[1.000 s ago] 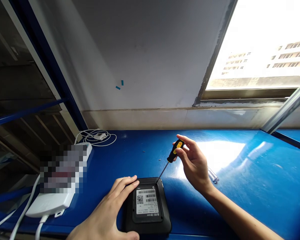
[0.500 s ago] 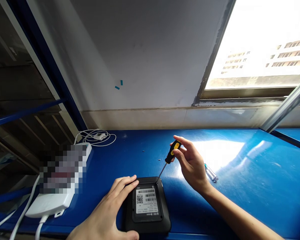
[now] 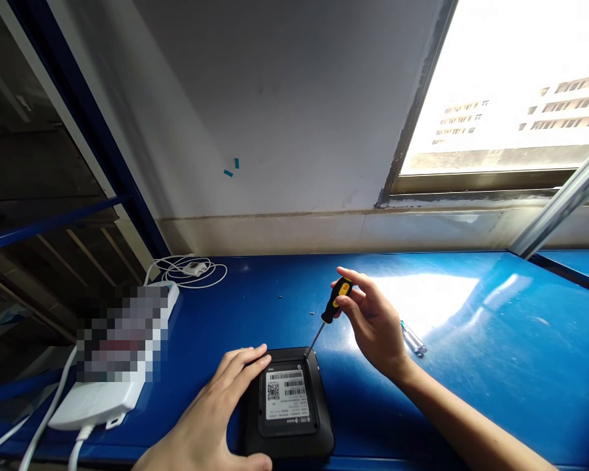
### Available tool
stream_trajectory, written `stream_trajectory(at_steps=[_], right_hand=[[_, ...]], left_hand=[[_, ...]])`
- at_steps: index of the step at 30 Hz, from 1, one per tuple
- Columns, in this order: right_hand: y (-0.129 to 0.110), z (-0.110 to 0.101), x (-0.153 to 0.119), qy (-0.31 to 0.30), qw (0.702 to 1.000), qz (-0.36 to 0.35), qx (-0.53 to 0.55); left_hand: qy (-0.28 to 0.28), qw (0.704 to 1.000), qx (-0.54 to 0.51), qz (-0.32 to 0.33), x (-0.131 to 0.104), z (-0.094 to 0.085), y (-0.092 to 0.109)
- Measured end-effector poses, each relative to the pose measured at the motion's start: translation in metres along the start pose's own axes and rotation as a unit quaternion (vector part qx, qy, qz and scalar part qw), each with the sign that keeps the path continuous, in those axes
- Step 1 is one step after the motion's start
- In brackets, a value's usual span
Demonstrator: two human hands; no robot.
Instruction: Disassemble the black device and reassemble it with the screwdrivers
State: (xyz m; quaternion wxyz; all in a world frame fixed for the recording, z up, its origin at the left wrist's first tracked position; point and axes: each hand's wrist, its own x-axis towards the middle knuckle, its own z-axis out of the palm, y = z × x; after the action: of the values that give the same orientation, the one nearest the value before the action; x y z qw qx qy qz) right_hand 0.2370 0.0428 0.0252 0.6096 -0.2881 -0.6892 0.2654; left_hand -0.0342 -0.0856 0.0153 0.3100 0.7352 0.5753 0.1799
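A black plastic device [image 3: 324, 418] with a white barcode and QR label [image 3: 288, 396] lies label side up near the front edge of the blue table. My left hand [image 3: 211, 405] clasps its left side, fingers on the upper left edge and thumb low down. In my right hand [image 3: 373, 320] is a screwdriver [image 3: 337, 299] with a black and yellow handle, pinched between thumb and fingers. Its shaft slants down and left, with the tip at the device's upper right corner. Whether a screw sits under the tip I cannot tell.
Two small screws, one nearer [image 3: 311, 313] and one farther [image 3: 281, 297], lie beyond the device. A clear-handled tool [image 3: 413, 339] rests behind my right wrist. At left are a white power strip [image 3: 98, 402], partly blurred out, and a coiled white cable [image 3: 196, 268].
The screwdriver handle has shifted very slightly left with my right fingers, its tip still at the same corner. My left hand and the device stay put.
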Motion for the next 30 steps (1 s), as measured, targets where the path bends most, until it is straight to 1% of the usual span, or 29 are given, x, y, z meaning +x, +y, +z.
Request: stream_trajectory(at_steps=[8,14,21,27,30], right_hand=[[-0.002,0.003,0.003,0.034,0.997,0.053,0.050],[-0.001,0.003,0.003,0.031,0.996,0.076,0.044],[-0.001,0.002,0.004,0.039,0.996,0.068,0.032],[0.001,0.002,0.001,0.018,0.999,0.030,0.015],[0.002,0.002,-0.001,0.006,1.000,0.004,-0.006]], left_hand=[[0.003,1.000,0.009,0.006,0.000,0.001,-0.002],[0.002,1.000,0.005,0.004,0.000,0.002,-0.002],[0.000,1.000,0.006,0.004,-0.001,0.001,-0.002],[0.000,1.000,0.012,0.005,0.000,0.002,-0.007],[-0.016,1.000,0.015,0.017,0.002,0.003,-0.010]])
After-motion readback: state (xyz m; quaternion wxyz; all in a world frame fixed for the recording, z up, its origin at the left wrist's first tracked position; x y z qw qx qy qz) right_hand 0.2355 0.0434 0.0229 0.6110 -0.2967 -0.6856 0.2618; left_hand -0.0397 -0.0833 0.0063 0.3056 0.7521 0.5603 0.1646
